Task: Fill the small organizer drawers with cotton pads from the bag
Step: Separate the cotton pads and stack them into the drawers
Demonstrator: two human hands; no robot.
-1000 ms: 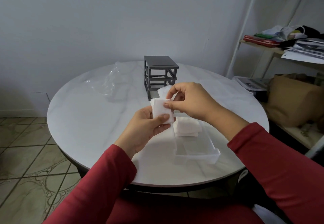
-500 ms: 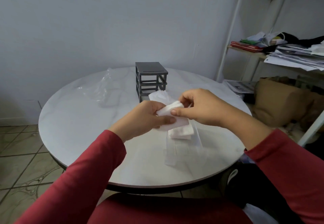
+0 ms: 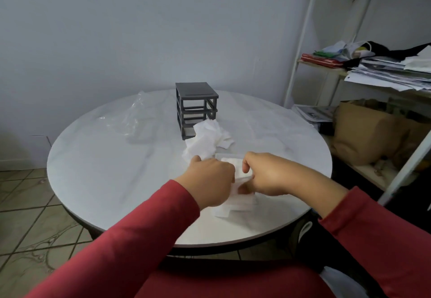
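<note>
Head view: left hand [image 3: 210, 181] and right hand [image 3: 268, 176], fingers curled, grip cotton pads [image 3: 240, 172] inside clear drawer [image 3: 245, 204].

Two hands: left hand [image 3: 210, 181], right hand [image 3: 268, 176]. One pad stack [image 3: 242, 169] between them, one clear drawer [image 3: 245, 205] beneath, blurred. One loose pad pile [image 3: 205, 139], one dark organizer frame [image 3: 197, 108], one plastic bag [image 3: 134, 120], one round table [image 3: 112, 181], one shelf unit [image 3: 303, 41]

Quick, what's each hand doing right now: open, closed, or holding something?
Left hand: fingers curled, gripping the stack of cotton pads.
Right hand: fingers curled, gripping the same stack from the other side.
</note>
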